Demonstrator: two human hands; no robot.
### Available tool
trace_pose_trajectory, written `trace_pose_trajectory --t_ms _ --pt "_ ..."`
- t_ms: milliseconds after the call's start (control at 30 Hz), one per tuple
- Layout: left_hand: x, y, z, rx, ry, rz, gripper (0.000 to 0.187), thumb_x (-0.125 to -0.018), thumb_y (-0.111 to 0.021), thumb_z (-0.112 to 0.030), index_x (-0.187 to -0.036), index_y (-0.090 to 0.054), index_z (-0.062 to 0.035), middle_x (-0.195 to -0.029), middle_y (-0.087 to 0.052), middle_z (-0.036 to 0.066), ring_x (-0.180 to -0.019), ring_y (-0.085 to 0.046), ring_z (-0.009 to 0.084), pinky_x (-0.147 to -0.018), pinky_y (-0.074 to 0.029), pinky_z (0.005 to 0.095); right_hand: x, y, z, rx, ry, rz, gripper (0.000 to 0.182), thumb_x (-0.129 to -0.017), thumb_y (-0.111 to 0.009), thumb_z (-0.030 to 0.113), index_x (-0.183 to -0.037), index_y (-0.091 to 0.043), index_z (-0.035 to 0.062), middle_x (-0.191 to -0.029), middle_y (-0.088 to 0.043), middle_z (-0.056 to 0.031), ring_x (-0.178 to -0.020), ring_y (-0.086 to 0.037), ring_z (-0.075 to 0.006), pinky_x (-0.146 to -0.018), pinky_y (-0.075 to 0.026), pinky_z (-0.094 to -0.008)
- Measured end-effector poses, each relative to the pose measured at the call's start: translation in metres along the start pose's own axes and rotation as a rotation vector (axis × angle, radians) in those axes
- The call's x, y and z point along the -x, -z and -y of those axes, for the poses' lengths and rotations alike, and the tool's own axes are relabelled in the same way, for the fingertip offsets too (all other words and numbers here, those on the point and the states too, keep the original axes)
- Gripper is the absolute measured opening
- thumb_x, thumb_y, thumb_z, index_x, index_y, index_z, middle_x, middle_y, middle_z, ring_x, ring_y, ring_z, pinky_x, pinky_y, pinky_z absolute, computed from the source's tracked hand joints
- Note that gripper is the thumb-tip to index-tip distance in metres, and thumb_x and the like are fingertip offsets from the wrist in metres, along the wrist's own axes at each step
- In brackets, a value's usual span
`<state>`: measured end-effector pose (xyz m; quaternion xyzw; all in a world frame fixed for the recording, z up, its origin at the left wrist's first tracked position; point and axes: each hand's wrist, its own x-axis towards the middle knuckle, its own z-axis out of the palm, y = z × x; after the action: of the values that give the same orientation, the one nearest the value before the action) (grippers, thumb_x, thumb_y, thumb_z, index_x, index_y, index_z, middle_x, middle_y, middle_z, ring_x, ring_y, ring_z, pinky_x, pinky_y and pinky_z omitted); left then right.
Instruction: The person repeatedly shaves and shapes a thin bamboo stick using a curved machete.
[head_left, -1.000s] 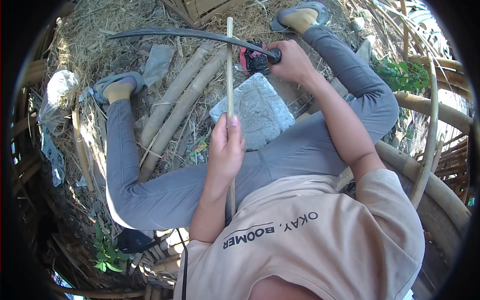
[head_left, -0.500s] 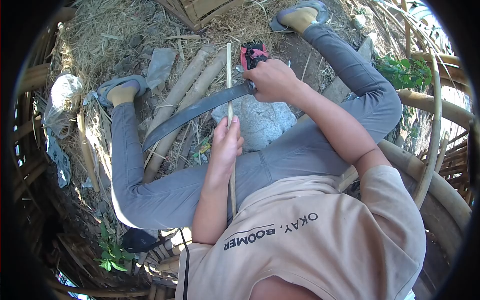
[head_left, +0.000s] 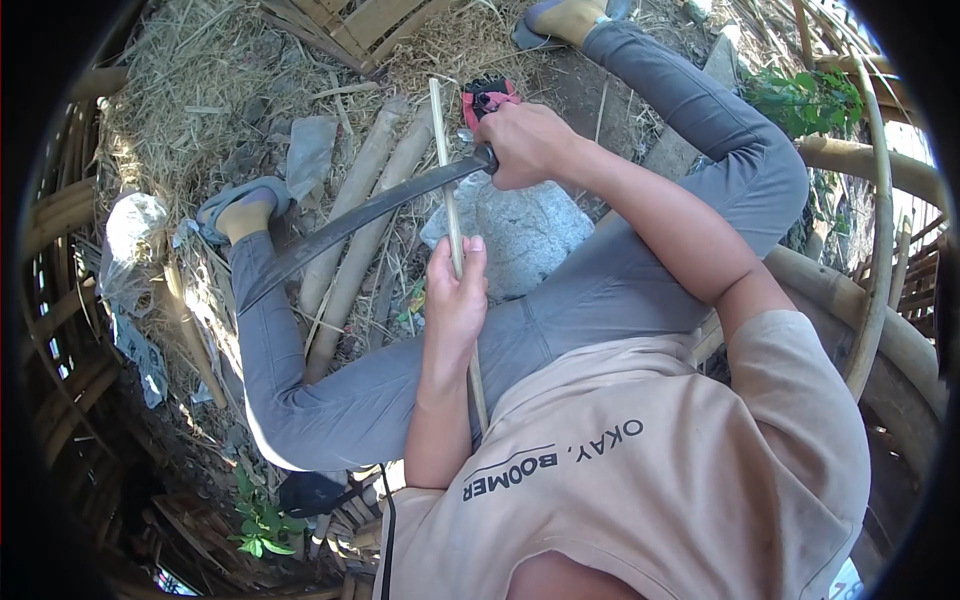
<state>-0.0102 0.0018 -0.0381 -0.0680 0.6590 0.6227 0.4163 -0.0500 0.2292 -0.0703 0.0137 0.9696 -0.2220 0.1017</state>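
Note:
My left hand [head_left: 456, 290] is closed round a thin pale bamboo strip [head_left: 444, 160], thumb along it. The strip stands lengthwise in front of me, its lower end reaching down by my shirt. My right hand [head_left: 525, 146] grips the handle of a long dark machete [head_left: 375, 205]. Its curved blade crosses the strip above my left hand, and the tip reaches over my left lower leg. Most of the handle is hidden in my fist. A large grey stone [head_left: 515, 235] lies between my legs, below both hands.
Two bamboo poles [head_left: 375, 220] lie on the ground left of the stone. A red and black object [head_left: 488, 98] sits just beyond my right hand. Dry straw [head_left: 215, 90], plastic bags [head_left: 130, 240] and a leafy plant [head_left: 800, 100] are around. Curved bamboo [head_left: 860, 300] borders the right side.
The machete's blade has turned so its edge-on side shows more, and its tip now lies over my left leg. The strip's top leans slightly further left. The whole view has shifted a little.

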Motion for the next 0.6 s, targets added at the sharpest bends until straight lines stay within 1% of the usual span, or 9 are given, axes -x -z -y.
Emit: trace_pose_trajectory --t_ms 67,100,167,200,267,300,400,500,600 --pt "0.006 0.001 -0.006 -0.007 -0.051 -0.009 0.021 -0.104 -0.059 -0.026 -0.093 -0.051 -0.0103 -0.068 -0.042 -0.007 -0.055 -0.035 0.0006 -0.047 -0.027 0.0214 -0.003 -0.005 -0.009 -0.069 -0.031 -0.137 0.032 -0.06 -0.068 0.012 -0.089 -0.074 0.0015 -0.075 -0.069 -0.0209 -0.079 -0.069 -0.0405 -0.075 -0.056 -0.0475" --pt "0.007 0.0 -0.007 -0.029 -0.069 -0.003 0.021 -0.104 -0.06 -0.025 -0.093 -0.051 -0.0101 -0.069 -0.043 -0.007 -0.056 -0.036 0.0007 -0.047 -0.027 0.0212 -0.002 0.01 -0.008 -0.108 -0.096 -0.1 0.032 -0.062 -0.067 0.012 -0.09 -0.073 -0.0011 -0.08 -0.07 -0.0228 -0.082 -0.069 -0.0412 -0.079 -0.056 -0.0467" --pt "0.013 0.0 -0.008 -0.073 -0.097 -0.002 0.02 -0.103 -0.061 -0.024 -0.093 -0.05 -0.0096 -0.07 -0.045 -0.006 -0.058 -0.037 0.0008 -0.048 -0.029 0.0209 -0.007 0.014 -0.025 -0.121 -0.221 -0.108 0.034 -0.062 -0.066 0.012 -0.093 -0.073 -0.0018 -0.082 -0.071 -0.0233 -0.083 -0.069 -0.0415 -0.081 -0.056 -0.0459" --pt "0.013 0.0 -0.007 -0.087 -0.112 0.017 0.018 -0.103 -0.06 -0.022 -0.094 -0.049 -0.0111 -0.069 -0.042 -0.007 -0.055 -0.035 -0.0001 -0.046 -0.026 0.0203 -0.012 0.015 -0.037 -0.127 -0.278 -0.114 0.035 -0.063 -0.066 0.011 -0.094 -0.073 -0.0021 -0.084 -0.071 -0.0236 -0.083 -0.068 -0.0416 -0.082 -0.056 -0.0455" --pt "0.012 -0.002 -0.001 -0.117 -0.141 0.058 0.016 -0.104 -0.058 -0.02 -0.096 -0.046 -0.0141 -0.069 -0.036 -0.01 -0.049 -0.03 -0.0018 -0.041 -0.02 0.0193 -0.011 0.008 -0.062 -0.137 -0.227 -0.19 0.031 -0.067 -0.067 0.017 -0.091 -0.072 -0.0028 -0.086 -0.071 -0.0248 -0.087 -0.07 -0.0402 -0.083 -0.056 -0.0467" --pt "0.012 -0.003 0.001 -0.114 -0.146 0.073 0.015 -0.104 -0.058 -0.019 -0.097 -0.046 -0.0142 -0.069 -0.036 -0.01 -0.049 -0.029 -0.002 -0.04 -0.019 0.0193 -0.009 0.005 -0.073 -0.137 -0.201 -0.229 0.031 -0.069 -0.068 0.019 -0.09 -0.071 -0.0031 -0.088 -0.072 -0.0253 -0.09 -0.071 -0.0395 -0.083 -0.056 -0.0473" --pt "0.016 -0.008 -0.011 0.029 -0.069 0.124 0.013 -0.104 -0.057 -0.019 -0.098 -0.047 -0.0142 -0.067 -0.035 -0.01 -0.048 -0.029 -0.002 -0.04 -0.019 0.0189 -0.009 0.006 -0.086 -0.176 -0.065 -0.308 0.034 -0.071 -0.069 0.015 -0.098 -0.074 -0.0037 -0.082 -0.07 -0.0251 -0.081 -0.068 -0.0406 -0.077 -0.055 -0.045" --pt "0.012 0.001 -0.017 0.163 0.008 0.137 0.012 -0.105 -0.056 -0.021 -0.099 -0.049 -0.014 -0.065 -0.034 -0.011 -0.048 -0.028 -0.0021 -0.039 -0.019 0.0183 -0.011 0.012 -0.075 -0.198 -0.063 -0.173 0.033 -0.074 -0.069 0.015 -0.1 -0.074 -0.0032 -0.08 -0.069 -0.0249 -0.079 -0.068 -0.0396 -0.074 -0.054 -0.0441" --pt "0.007 0.008 -0.011 0.163 0.021 0.095 0.013 -0.105 -0.056 -0.023 -0.098 -0.049 -0.0144 -0.064 -0.033 -0.011 -0.047 -0.028 -0.0021 -0.039 -0.019 0.0181 -0.008 0.011 -0.046 -0.175 -0.083 -0.104 0.031 -0.073 -0.069 0.014 -0.099 -0.074 -0.0021 -0.078 -0.069 -0.0241 -0.077 -0.068 -0.0399 -0.073 -0.055 -0.0431"
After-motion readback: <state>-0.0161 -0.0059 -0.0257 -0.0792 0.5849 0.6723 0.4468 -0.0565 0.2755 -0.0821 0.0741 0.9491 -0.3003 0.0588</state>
